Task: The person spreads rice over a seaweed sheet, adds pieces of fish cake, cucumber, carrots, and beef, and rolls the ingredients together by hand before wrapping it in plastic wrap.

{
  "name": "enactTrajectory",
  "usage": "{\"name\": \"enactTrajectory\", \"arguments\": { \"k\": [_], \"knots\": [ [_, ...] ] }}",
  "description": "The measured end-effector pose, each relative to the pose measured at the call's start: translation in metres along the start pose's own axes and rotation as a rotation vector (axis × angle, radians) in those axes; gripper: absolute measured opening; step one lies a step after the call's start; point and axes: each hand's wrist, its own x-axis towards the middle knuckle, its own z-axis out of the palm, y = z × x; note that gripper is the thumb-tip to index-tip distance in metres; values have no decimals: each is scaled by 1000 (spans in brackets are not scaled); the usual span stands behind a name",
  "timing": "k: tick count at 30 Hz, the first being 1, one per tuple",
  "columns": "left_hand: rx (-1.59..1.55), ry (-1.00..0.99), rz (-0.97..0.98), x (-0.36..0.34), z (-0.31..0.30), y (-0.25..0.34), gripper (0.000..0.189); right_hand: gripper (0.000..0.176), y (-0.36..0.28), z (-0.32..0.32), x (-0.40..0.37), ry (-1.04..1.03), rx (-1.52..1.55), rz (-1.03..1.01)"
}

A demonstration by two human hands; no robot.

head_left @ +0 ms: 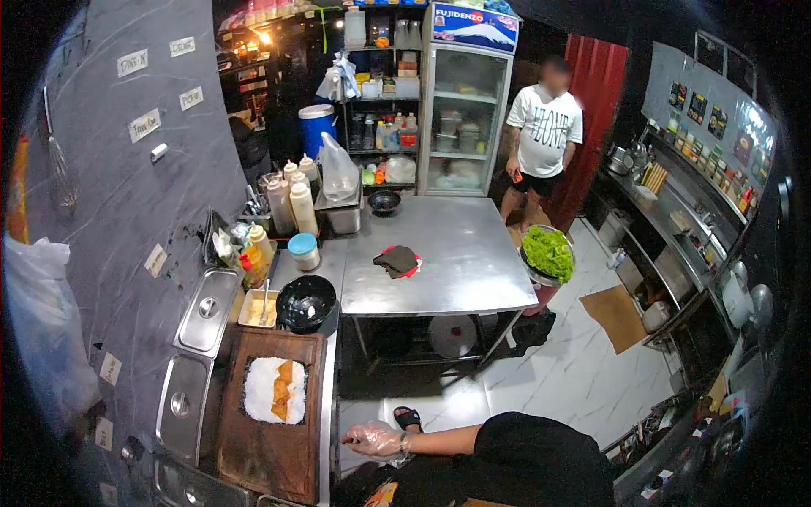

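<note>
My right hand (378,439), in a clear plastic glove, is held at the front right of the wooden cutting board (232,456), apart from it. Its fingers point left, loosely bent, and nothing shows in them. My left hand is out of view. On the board lies a flat layer of white rice (262,389), with dark edges of a sheet showing beneath. Orange-brown pieces (282,393) run down the rice in a strip. Behind the board are a black bowl (306,302) and a small tray (256,309) of pale, creamy food with a utensil in it.
Lidded steel pans (183,401) line the left wall. Squeeze bottles (302,209) and a blue-lidded jar (304,251) stand farther back. A dark cloth (397,261) lies on the steel table (456,291). A person (545,131) stands beyond, near lettuce (547,253) and a glass-door fridge (465,127).
</note>
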Motion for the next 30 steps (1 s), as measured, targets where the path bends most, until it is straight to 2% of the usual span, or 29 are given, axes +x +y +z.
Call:
{"name": "enactTrajectory", "arguments": {
  "k": [2, 11, 15, 17, 21, 27, 30],
  "knots": [
    [-10, -4, 5, 1, 0, 4, 30, 33, 3, 3, -2, 23, 133, -12],
    [-48, -10, 2, 2, 0, 6, 32, 31, -1, 3, -7, 89, 13, -66],
    [-67, -13, -1, 1, 0, 5, 33, 31, -10, -4, -6, 27, 4, -19],
    [-76, -12, -4, 1, -1, 5, 33, 31, 1, 3, -5, 58, 32, -97],
    [-95, -10, -10, 1, 0, 2, 34, 30, -2, 4, -6, 44, 1, -67],
    [-131, -11, -29, -1, -1, 0, 36, 30, 1, 14, -5, -12, 123, -63],
    [-154, -7, -35, -2, -1, 0, 38, 31, 4, 20, -1, 1, 54, -133]
  ]
}}
